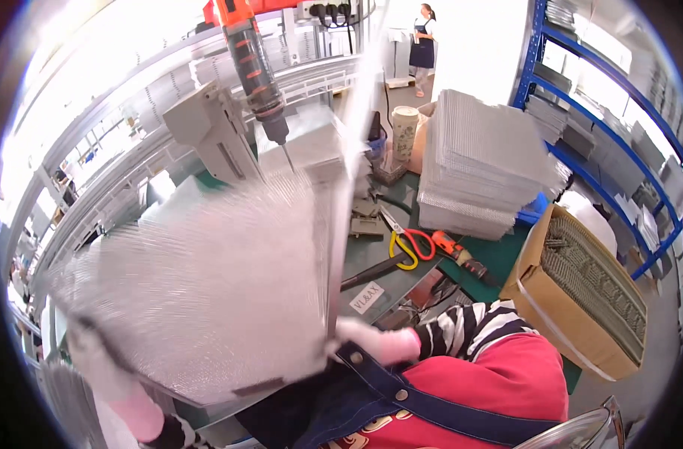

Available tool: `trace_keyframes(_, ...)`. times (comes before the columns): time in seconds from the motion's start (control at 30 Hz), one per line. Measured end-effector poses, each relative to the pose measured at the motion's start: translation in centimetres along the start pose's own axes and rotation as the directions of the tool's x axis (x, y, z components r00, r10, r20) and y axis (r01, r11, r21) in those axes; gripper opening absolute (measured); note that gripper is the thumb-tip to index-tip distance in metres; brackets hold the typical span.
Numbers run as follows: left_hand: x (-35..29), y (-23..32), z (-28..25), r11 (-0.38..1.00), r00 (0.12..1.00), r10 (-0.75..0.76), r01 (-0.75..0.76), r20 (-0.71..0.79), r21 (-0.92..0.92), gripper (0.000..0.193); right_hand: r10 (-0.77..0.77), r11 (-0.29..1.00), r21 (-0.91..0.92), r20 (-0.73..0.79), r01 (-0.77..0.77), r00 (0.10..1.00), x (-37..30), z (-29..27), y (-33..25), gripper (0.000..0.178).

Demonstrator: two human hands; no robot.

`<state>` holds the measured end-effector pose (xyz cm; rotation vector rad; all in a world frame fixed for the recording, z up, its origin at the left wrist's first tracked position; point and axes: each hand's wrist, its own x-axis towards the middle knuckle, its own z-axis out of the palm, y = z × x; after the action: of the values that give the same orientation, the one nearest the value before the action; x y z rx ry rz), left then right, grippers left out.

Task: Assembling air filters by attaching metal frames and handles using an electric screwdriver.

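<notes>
A large silver-grey panel (207, 292) with a fine ribbed surface is tilted up in front of me, smeared by motion. My left hand (102, 363), in a white glove with a pink cuff, grips its lower left edge; the fingers are blurred. At its lower right corner my right hand (360, 338), gloved the same way, is closed on the edge, its fingertips partly hidden. A long pale strip (350, 172) rises along the panel's right side; I cannot tell whether it is joined to it. Above the panel hangs an orange-and-black electric screwdriver (259, 75), bit down.
Right of the panel lie scissors (405, 243) with red and yellow handles and an orange power tool (461, 254). Behind stand a stack of ribbed sheets (484, 150) and a patterned cup (404, 135). A filled cardboard box (528, 262) and blue shelving (588, 105) are at right. A person (423, 45) stands far back.
</notes>
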<state>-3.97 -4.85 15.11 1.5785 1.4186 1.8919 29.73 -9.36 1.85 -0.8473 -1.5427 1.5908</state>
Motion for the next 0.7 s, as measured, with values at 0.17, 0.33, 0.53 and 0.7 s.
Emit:
trace_keyframes(0.17,-9.3,0.3,2.6,0.820,0.844,-0.524,0.464,-0.114,-0.335,0.048,-0.406,0.812,-0.549,-0.288,0.198,0.867,0.7,-7.1,-8.3,0.021)
trace_keyframes(0.33,-16.6,-0.1,0.7,0.666,-0.021,-0.675,0.413,0.738,0.621,0.025,0.008,0.652,-0.752,0.142,0.103,0.990,2.5,-13.4,-6.1,0.026)
trace_keyframes(0.53,-6.5,3.0,7.0,0.485,0.576,0.221,-0.765,0.787,0.423,0.058,0.191,0.664,-0.722,0.416,0.195,0.889,9.6,-9.8,-4.7,0.036)
trace_keyframes(0.7,-2.7,-0.8,8.6,0.781,0.408,-0.373,-0.348,0.834,0.519,0.031,0.229,0.831,-0.538,0.559,0.139,0.797,13.6,-6.5,-4.7,0.041)
